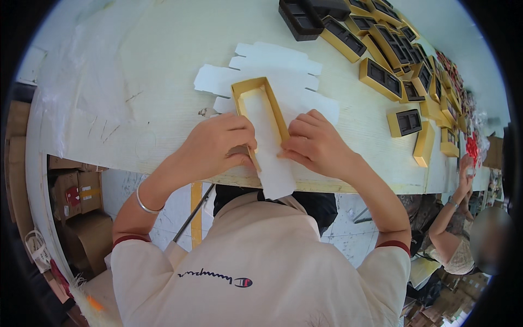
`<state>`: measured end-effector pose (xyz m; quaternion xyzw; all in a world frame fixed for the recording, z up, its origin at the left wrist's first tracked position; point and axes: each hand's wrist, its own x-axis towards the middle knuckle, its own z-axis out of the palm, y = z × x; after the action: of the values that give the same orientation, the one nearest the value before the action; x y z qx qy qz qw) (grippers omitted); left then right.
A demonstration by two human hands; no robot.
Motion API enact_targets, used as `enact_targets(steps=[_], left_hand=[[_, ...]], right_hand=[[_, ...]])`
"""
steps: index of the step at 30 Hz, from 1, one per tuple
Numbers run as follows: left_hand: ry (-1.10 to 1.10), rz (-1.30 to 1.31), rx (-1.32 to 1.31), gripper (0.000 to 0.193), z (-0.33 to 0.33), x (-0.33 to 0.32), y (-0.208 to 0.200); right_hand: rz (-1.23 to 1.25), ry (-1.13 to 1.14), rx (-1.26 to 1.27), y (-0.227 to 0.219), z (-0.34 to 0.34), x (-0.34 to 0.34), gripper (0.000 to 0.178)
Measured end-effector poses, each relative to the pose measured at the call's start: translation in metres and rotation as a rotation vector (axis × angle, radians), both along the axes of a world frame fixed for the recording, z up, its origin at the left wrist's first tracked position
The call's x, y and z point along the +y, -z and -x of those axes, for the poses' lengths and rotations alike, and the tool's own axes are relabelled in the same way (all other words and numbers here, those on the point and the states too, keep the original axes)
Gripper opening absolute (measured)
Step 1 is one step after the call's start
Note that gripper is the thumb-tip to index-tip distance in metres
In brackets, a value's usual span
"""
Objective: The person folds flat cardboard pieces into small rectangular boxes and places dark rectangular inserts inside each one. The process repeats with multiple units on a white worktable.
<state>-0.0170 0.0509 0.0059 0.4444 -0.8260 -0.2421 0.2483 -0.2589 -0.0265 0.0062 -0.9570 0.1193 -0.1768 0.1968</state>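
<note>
While both bare hands meet at the near end of one long, narrow cardboard box with gold walls and a white inside, the box lies close to the front edge of the pale, wood-grained table; its far end is walled, while at its near end a white flap reaches out past the table edge, toward the person. The left hand holds the near part of the left wall in a narrow grip, fingers and thumb close together; the right hand has its fingers curled at the near end of the right wall — whether they pinch it firmly, I cannot tell. Under and behind the box, flat white cardboard sheets with slotted edges are spread; to the right lie many gold cardboard boxes with dark brown inserts, in a loose heap; at the far edge is a dark brown plastic tray. On the left, crumpled clear plastic film rests on the table; at the far right, a co-worker's raised hand is near something red.
</note>
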Motion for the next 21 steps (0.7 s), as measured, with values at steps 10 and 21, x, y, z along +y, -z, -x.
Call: enact_targets(steps=[10, 21], left_hand=[[-0.241, 0.085, -0.068, 0.018, 0.022, 0.007, 0.002], [-0.26, -0.039, 0.108, 0.01, 0.019, 0.011, 0.009]], right_hand=[[-0.36, 0.243, -0.075, 0.008, -0.026, 0.025, 0.016], [-0.269, 0.204, -0.015, -0.014, -0.015, 0.037, 0.043]])
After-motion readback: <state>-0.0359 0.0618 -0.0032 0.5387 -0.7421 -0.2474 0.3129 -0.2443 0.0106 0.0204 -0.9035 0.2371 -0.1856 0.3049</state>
